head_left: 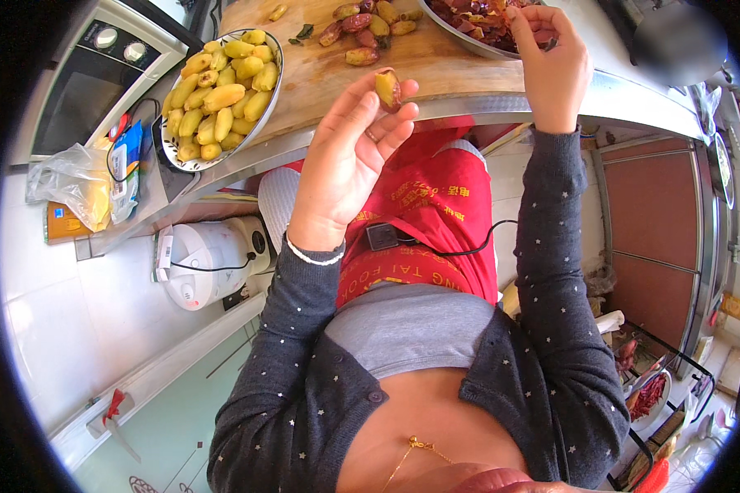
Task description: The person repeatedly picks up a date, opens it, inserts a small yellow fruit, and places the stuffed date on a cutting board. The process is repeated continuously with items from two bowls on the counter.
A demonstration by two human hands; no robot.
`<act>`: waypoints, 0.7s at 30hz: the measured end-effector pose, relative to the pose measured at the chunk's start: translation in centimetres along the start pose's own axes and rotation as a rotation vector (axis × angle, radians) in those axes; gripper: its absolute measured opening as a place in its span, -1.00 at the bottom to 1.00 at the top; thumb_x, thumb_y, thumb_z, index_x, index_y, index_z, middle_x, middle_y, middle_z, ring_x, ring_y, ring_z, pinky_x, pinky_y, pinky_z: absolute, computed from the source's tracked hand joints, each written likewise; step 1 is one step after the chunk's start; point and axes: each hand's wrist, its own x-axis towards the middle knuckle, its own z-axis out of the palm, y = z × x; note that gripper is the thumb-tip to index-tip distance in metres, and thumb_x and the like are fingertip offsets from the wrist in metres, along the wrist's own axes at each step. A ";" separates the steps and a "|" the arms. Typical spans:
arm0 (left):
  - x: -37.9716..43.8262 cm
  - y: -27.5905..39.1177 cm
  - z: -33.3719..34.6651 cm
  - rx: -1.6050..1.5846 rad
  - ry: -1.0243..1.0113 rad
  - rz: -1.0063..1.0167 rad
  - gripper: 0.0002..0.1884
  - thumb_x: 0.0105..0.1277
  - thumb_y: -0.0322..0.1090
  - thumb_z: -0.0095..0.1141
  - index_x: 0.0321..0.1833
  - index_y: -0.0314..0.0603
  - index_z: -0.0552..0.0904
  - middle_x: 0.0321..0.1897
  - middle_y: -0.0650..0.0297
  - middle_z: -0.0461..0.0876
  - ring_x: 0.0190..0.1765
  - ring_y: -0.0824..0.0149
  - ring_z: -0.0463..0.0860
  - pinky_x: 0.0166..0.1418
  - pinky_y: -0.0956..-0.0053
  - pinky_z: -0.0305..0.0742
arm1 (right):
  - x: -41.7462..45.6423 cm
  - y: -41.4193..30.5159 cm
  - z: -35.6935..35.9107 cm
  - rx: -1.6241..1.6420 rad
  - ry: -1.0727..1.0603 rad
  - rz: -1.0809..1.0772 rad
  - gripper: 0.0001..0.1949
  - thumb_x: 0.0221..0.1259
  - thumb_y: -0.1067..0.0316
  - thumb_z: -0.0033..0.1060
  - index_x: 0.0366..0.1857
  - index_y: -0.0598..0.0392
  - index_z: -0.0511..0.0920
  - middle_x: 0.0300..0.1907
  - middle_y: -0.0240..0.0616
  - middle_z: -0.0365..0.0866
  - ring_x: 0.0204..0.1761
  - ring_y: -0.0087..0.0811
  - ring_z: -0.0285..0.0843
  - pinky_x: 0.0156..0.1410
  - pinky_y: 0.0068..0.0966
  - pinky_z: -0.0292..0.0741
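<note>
My left hand (pixel 345 154) holds a small, partly peeled sweet potato (pixel 387 91) upright between thumb and fingers, just past the counter's front edge. Yellow flesh shows on one side of it, and reddish skin clings to the other. Over the metal bowl (pixel 468 45) at the upper right is my right hand (pixel 555 68), fingertips drawn together at the heap of red-brown peelings (pixel 468 15). Whether a bit of peel is pinched there cannot be made out. Several unpeeled sweet potatoes (pixel 364 28) lie in a loose group on the wooden board (pixel 320 86).
Peeled yellow sweet potatoes (pixel 222 98) fill a leaf-patterned plate (pixel 172 150) on the left. Beside it stands a microwave oven (pixel 98 74), with a plastic bag (pixel 77 179) nearby. A black cable (pixel 493 231) crosses the red apron (pixel 431 209) on my lap.
</note>
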 end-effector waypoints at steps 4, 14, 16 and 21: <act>-0.3 0.3 1.0 0.039 0.063 0.018 -0.58 0.60 -0.38 0.11 0.46 -0.26 0.49 0.31 0.07 0.63 0.26 0.20 0.70 0.36 0.40 0.65 | 0.4 0.3 1.3 -0.111 0.415 -0.403 -0.85 0.36 0.50 0.22 -0.07 0.18 0.70 -0.28 -0.12 0.71 -0.23 -0.16 0.66 -0.09 -0.36 0.56; -0.3 -0.2 1.2 0.032 0.119 0.118 -0.55 0.54 -0.48 0.16 0.46 -0.24 0.50 0.23 0.14 0.66 0.26 0.21 0.68 0.39 0.30 0.60 | -7.9 -2.9 2.4 0.236 -0.133 -0.409 -0.87 0.15 0.33 0.51 -0.25 0.03 0.76 -0.32 -0.33 0.73 -0.29 -0.29 0.59 -0.12 -0.38 0.54; -0.3 -0.4 1.4 0.051 0.107 0.161 -0.55 0.53 -0.49 0.18 0.45 -0.25 0.50 0.23 0.15 0.67 0.25 0.25 0.68 0.40 0.29 0.59 | -8.4 -2.9 2.8 0.260 -0.148 -0.386 -0.86 0.13 0.33 0.52 -0.26 0.04 0.76 -0.32 -0.33 0.73 -0.30 -0.28 0.60 -0.14 -0.37 0.54; -0.4 -0.7 2.0 0.177 0.106 0.264 -0.54 0.51 -0.50 0.21 0.43 -0.29 0.51 0.20 0.15 0.70 0.24 0.32 0.67 0.40 0.30 0.56 | -8.9 -2.9 3.3 0.274 -0.112 -0.352 -0.87 0.12 0.34 0.53 -0.28 0.03 0.76 -0.33 -0.36 0.75 -0.31 -0.27 0.60 -0.14 -0.37 0.55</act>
